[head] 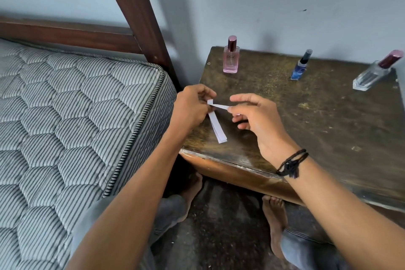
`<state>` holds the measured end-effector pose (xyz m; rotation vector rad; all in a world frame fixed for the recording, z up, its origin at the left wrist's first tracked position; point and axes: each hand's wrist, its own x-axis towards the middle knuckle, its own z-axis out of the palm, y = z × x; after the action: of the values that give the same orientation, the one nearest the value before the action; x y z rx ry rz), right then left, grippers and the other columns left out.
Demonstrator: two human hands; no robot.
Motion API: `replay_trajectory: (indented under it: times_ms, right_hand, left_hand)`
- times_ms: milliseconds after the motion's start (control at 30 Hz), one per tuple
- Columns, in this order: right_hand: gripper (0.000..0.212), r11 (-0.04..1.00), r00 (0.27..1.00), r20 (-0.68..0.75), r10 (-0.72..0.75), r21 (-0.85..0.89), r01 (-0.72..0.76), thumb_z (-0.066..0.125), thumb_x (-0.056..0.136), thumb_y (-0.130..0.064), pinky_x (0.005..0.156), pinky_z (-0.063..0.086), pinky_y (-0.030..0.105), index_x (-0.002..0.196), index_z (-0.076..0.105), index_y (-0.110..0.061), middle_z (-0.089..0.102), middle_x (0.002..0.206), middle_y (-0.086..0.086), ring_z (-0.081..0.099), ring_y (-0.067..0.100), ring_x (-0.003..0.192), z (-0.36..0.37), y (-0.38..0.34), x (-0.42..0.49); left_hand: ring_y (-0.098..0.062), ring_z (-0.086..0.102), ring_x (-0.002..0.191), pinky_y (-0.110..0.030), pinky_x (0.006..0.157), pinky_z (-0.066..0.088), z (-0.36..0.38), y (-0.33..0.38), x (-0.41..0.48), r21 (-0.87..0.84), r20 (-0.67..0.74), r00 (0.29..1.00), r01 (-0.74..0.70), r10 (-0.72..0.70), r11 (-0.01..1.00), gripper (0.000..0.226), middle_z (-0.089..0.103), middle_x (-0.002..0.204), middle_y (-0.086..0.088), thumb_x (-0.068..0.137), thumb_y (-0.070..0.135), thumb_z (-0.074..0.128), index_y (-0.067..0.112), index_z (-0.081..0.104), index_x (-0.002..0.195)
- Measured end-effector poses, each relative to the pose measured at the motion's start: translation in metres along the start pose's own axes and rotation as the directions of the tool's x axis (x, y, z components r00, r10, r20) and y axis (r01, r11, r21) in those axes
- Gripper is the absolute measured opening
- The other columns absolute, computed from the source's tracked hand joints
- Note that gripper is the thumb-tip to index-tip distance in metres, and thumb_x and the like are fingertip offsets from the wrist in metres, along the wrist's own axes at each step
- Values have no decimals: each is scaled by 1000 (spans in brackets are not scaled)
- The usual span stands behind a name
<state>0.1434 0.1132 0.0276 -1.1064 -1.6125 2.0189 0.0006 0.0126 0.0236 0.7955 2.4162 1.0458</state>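
Observation:
My left hand [192,106] pinches the upper end of a small bundle of white paper strips [217,126], which hangs down over the left front part of a worn dark wooden side table [317,120]. One strip [220,106] is pulled out sideways to the right, and my right hand [256,116] pinches its far end between thumb and fingers. A black thread bracelet [292,163] circles my right wrist.
Along the table's back stand a pink perfume bottle [230,56], a small blue bottle [301,66] and a clear bottle with a dark red cap [375,72]. A striped mattress [72,116] on a wooden bed frame [140,13] lies to the left. My bare feet [275,215] rest on the floor below.

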Motion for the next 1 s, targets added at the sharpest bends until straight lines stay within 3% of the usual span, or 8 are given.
replay_trajectory:
  times_ms: [100, 233, 400, 533, 633, 767, 867, 1000]
  right_hand:
    - [28, 993, 994, 26, 106, 40, -107, 75, 83, -6, 52, 48, 20, 107, 76, -18, 66, 69, -2, 64, 14, 68, 2, -4, 1]
    - [20, 971, 971, 39, 236, 34, -237, 72, 86, -8, 49, 47, 17, 105, 76, -12, 64, 70, 0, 64, 12, 60, -3, -7, 2]
    - [13, 960, 957, 72, 281, -30, -280, 76, 84, -16, 50, 48, 18, 95, 79, -8, 69, 74, 2, 67, 12, 61, -10, -8, 2]
    - [13, 958, 955, 82, 285, 15, -287, 73, 84, -12, 55, 47, 19, 96, 79, -14, 70, 74, -1, 68, 10, 61, -12, -12, 0]
    - [20, 980, 981, 48, 189, 52, -191, 71, 86, -7, 54, 47, 19, 102, 77, -18, 69, 76, 2, 67, 11, 63, -12, -12, 1]
    - [11, 979, 993, 82, -86, -176, 100, 78, 86, -15, 61, 54, 23, 96, 81, -19, 74, 86, 8, 65, 10, 73, -15, -11, 1]
    - [28, 885, 962, 148, -228, -380, 268, 85, 81, -33, 77, 59, 32, 108, 78, -28, 70, 94, 3, 68, 10, 77, -14, -8, 2]
    - [48, 694, 916, 230, -329, -598, 400, 83, 74, -55, 78, 51, 27, 117, 71, -37, 52, 107, -14, 63, 4, 84, -7, 2, 1]
  left_hand:
    - [-6, 65, 74, -19, 73, 50, 2, 1, -3, 40, -35, 999, -41, 42, 998, 27, 68, 86, 12, 78, 5, 81, 21, 75, 98]
    - [-4, 64, 72, -16, 69, 46, 4, 1, -5, 63, -85, 995, -53, 58, 997, 24, 67, 80, 15, 77, 8, 81, 24, 74, 95]
    - [-3, 64, 68, -30, 76, 57, 5, 0, -3, 60, -99, 993, -54, 60, 997, 21, 69, 76, 11, 77, 11, 83, 24, 76, 91]
    - [-6, 66, 68, -39, 78, 60, 7, 1, -3, 75, -94, 994, -49, 56, 996, 17, 69, 72, 12, 77, 15, 85, 24, 77, 88]
    - [-7, 67, 69, -39, 78, 60, 6, 2, -4, 78, -80, 995, -49, 55, 996, 14, 69, 70, 12, 76, 23, 87, 25, 77, 86]
    - [-10, 70, 71, -42, 79, 61, 4, 0, -3, 78, -45, 999, -24, 28, 997, 11, 72, 71, 10, 78, 21, 84, 27, 79, 86]
    - [-9, 70, 74, -37, 79, 59, 3, -1, -2, 93, -38, 999, -22, 25, 995, 9, 72, 71, 11, 78, 22, 83, 26, 80, 85]
    - [-5, 66, 75, -26, 72, 51, 3, 3, -5, 152, -16, 998, -51, 54, 987, 8, 69, 70, 13, 80, 27, 81, 24, 80, 88]
